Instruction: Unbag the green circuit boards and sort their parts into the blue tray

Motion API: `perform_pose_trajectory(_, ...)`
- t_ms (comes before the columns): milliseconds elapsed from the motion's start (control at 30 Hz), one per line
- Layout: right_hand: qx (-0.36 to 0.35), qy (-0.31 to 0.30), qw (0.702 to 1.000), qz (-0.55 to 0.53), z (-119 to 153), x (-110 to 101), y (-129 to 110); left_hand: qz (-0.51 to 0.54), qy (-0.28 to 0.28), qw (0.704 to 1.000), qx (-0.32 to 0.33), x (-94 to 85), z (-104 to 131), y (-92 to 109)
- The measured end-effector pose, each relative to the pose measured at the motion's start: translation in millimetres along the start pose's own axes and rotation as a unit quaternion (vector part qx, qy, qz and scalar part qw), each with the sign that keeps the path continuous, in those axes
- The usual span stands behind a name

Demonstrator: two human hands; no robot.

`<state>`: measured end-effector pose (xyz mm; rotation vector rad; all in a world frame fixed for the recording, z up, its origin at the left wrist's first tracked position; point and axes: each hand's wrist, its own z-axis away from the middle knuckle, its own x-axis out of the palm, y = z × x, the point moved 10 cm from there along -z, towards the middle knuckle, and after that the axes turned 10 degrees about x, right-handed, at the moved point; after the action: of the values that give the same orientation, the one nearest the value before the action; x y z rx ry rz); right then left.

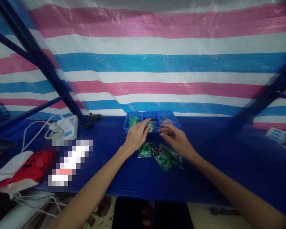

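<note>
My left hand [136, 136] is closed on a small clear packet [152, 127] with something pale green in it, at the front of the middle compartment of a blue divided tray [177, 123]. My right hand [176, 137] is beside the tray's front right part, fingers apart and slightly curled, with nothing visible in it. Green packets [134, 120] fill part of the left compartment, and pale clear packets [167, 121] lie in the right one. The left hand partly hides the middle compartment. Below the hands, a green packet [144, 150] and several overlapping green-and-clear bags [164, 158] lie on the table.
The tray stands on a blue table [212, 165] against a striped plastic sheet [157, 62]. To the left are a white power strip [71, 127] with cables, a dark cable [94, 117] and a red-and-white bag [26, 170]. Blue frame bars [41, 62] slant at both sides.
</note>
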<state>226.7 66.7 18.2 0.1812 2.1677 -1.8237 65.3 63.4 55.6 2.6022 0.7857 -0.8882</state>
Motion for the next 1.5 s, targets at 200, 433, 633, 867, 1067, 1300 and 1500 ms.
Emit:
perform_pose_trajectory(200, -0.035, 0.005, 0.998, 0.058, -0.1, 4.6, 2.1, -0.075, -0.001, 0.984, -0.162, -26.0, 11.2, -71.8)
perform_pose_trajectory(433, -0.057, 0.015, 0.991, 0.122, 1.8, 5.9, -3.1, -0.168, -0.032, 0.967, -0.189, -31.2, 25.1, -101.5)
perform_pose_trajectory(633, -0.092, 0.008, 0.980, 0.176, 1.8, 6.9, -8.8, -0.197, -0.129, 0.960, -0.151, -11.8, 15.4, -83.2)
perform_pose_trajectory(867, -0.096, -0.040, 0.950, 0.293, -6.9, 5.9, 2.1, -0.234, -0.137, 0.958, -0.094, -7.5, 11.5, -71.0)
perform_pose_trajectory(1067, -0.035, -0.140, 0.931, 0.335, -5.6, 1.3, 15.5, -0.211, -0.083, 0.970, -0.090, -16.9, 9.4, -68.6)
perform_pose_trajectory(1300, 0.018, -0.225, 0.912, 0.342, 1.1, 0.2, 23.5, -0.033, -0.094, 0.995, 0.026, -4.1, -3.5, -15.3)
perform_pose_trajectory(1500, 0.009, -0.231, 0.911, 0.342, 7.1, 8.5, 18.7, 0.106, -0.249, 0.961, 0.050, 38.9, 4.6, 24.6)
